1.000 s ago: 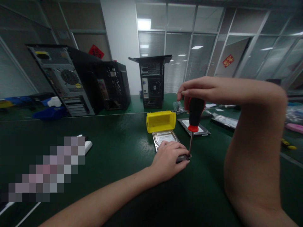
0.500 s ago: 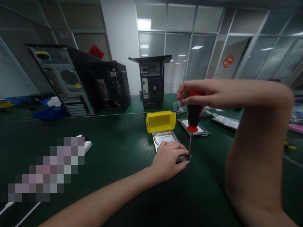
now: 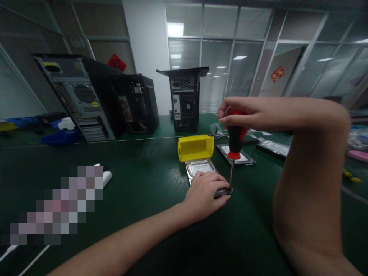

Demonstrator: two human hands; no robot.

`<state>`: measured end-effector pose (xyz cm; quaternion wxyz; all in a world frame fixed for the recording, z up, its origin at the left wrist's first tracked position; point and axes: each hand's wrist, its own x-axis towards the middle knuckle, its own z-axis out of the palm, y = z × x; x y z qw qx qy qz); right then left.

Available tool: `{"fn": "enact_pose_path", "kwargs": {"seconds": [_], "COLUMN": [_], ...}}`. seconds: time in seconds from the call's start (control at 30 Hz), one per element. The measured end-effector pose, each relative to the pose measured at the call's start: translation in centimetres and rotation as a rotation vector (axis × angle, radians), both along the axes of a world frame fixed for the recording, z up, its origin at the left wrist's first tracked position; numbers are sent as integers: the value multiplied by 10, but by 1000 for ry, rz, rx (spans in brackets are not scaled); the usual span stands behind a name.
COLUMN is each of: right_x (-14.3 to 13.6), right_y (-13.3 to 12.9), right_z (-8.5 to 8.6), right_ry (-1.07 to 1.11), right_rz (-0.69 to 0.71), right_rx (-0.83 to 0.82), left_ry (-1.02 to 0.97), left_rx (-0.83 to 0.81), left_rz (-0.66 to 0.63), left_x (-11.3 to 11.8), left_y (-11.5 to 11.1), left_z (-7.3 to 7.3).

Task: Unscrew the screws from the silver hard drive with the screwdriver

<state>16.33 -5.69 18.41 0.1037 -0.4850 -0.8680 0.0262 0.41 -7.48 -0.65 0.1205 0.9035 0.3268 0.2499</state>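
My right hand (image 3: 241,111) is closed over the top of a screwdriver (image 3: 235,140) with a red and black handle. The screwdriver stands almost upright, its thin shaft running down to the fingertips of my left hand (image 3: 205,191). Between those closed fingers is a small dark piece (image 3: 222,192), partly covered, and the screwdriver's tip meets its right end. What kind of piece it is I cannot tell. A hard drive (image 3: 201,165) lies flat just beyond my left hand, which hides its near part.
Behind the drive stands a yellow bin (image 3: 196,148). Another hard drive (image 3: 244,156) lies to the right, with a further drive (image 3: 273,147) beyond. Computer cases (image 3: 94,96) line the back left, and one more case (image 3: 185,99) stands centre back. A pixelated patch covers something on the left.
The fingers of my right hand have shifted slightly to the right on top of the screwdriver handle. My left hand stays in place.
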Motion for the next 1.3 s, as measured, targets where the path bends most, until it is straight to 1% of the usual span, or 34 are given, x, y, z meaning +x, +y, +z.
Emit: {"fn": "enact_pose_path", "kwargs": {"seconds": [0.13,0.2,0.33,0.47,0.6,0.73,0.8,0.93,1.03,1.1,1.23,1.3], "right_x": [1,1,3,6,7,6,7,9,11,12,11,10], "right_y": [0,-1,-3,-2,0,-1,0,2,3,5,4,2], "right_z": [0,1,3,3,2,2,2,1,-1,-1,0,1], "right_ry": [21,12,-17,-65,-39,3,-11,-49,-61,-75,-56,-68], "right_rz": [86,95,66,-15,-72,-21,13,21,-8,-51,-168,-193], "right_rx": [-21,-35,-22,4,8,-3,-17,29,32,28,-43,-66], "left_ry": [-3,7,19,6,-9,-11,-4,-8,-21,-25,-24,-22], "left_rx": [5,4,-1,-1,5,3,-4,-3,1,1,7,10], "left_rz": [-6,-3,4,0,-5,-5,-6,-5,-7,-9,-7,-3], "left_x": [-1,0,0,0,0,-1,-1,-1,-1,-1,-1,-1], "left_y": [0,0,0,0,0,0,0,0,1,1,2,2], "left_z": [0,-1,0,0,0,0,0,0,-1,-2,-3,-3]}}
